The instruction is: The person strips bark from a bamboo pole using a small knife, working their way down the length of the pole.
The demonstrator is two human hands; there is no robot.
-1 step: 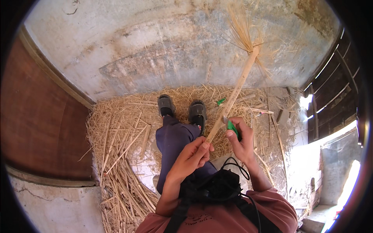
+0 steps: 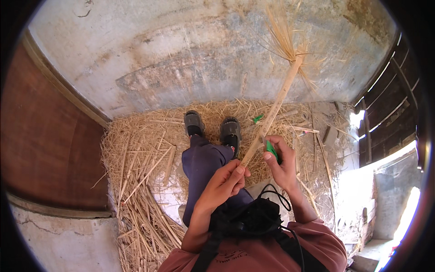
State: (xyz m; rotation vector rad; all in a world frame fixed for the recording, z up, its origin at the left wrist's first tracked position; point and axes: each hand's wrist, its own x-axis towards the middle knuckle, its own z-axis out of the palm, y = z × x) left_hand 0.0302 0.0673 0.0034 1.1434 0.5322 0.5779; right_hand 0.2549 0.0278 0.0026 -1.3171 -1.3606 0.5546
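Observation:
A long pale bamboo strip slants up and away to the right. Its far end is split into a spray of thin curled shavings. My left hand is closed around the strip's near end, fingers wrapped and thumb on top. My right hand grips a green-handled knife, its short blade against the strip's right edge, just beyond the left hand. The fingers partly hide the knife's handle.
Straw-like shavings cover the floor around my sandalled feet. Loose split strips are piled at the left. A small green scrap lies beyond the feet. A stained wall stands ahead, with a brown door panel at the left.
The knife blade's angle has shifted very slightly against the bamboo strip. Both hands stay in nearly the same place.

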